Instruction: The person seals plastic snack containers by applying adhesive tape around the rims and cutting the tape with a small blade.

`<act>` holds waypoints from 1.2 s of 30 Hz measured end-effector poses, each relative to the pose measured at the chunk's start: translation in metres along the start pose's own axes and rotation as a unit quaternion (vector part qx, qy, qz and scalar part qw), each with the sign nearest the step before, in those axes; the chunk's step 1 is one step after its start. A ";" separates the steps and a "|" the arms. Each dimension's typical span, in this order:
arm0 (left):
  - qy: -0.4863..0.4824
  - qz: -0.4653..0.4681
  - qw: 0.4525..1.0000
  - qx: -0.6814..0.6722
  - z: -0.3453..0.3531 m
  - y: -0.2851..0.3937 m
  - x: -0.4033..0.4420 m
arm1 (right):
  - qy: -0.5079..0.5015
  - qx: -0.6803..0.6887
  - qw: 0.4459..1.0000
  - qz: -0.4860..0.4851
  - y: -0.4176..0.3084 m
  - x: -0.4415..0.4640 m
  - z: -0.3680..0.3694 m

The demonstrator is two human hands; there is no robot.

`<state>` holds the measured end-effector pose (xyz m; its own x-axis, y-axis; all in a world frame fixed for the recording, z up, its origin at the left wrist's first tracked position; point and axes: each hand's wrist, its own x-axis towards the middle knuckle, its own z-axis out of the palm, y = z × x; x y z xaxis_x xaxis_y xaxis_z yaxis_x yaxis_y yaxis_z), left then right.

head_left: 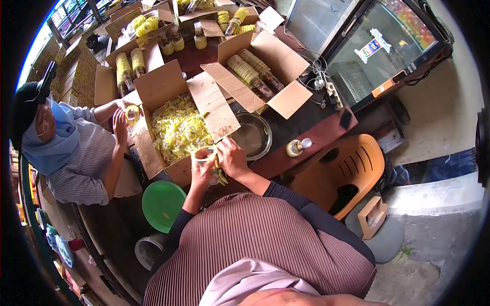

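Observation:
My left hand (200, 173) is closed around a clear plastic cup (205, 152) with a yellowish rim, held upright at the near edge of an open cardboard box (179, 171). Small yellow-and-clear packets (181, 125) fill that box. Beside the cup is my right hand (233, 158), its fingers curled together near the rim; what they pinch is hidden. A few yellow strips or packets (220, 177) show just below, between my hands. A round metal basin (269, 140) lies past my right hand.
At left, a person's hands (120, 122) hold a yellow ring-shaped item (132, 115). Another box (291, 64) holds stacked yellow-banded containers (250, 71). A jar (296, 148) stands near the table edge, by an orange chair (352, 168). A green basin (163, 206) sits below left.

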<state>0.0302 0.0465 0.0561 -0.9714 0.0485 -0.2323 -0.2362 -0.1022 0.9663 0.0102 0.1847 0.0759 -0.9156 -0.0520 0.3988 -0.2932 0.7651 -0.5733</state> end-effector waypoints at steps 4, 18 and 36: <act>-0.023 0.064 0.998 -0.010 0.000 -0.008 0.010 | -0.044 0.059 0.994 0.079 0.010 0.000 0.003; -0.035 0.120 0.989 -0.083 -0.012 -0.013 0.020 | 0.035 0.058 0.998 -0.016 -0.009 -0.002 -0.023; -0.011 0.197 0.965 0.173 -0.021 0.007 0.020 | 0.029 0.021 0.999 -0.003 0.005 0.010 -0.032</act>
<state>0.0085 0.0255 0.0561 -0.9825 0.0950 0.1601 0.1776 0.2211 0.9589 0.0086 0.2088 0.1002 -0.8963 -0.0180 0.4430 -0.3110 0.7376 -0.5994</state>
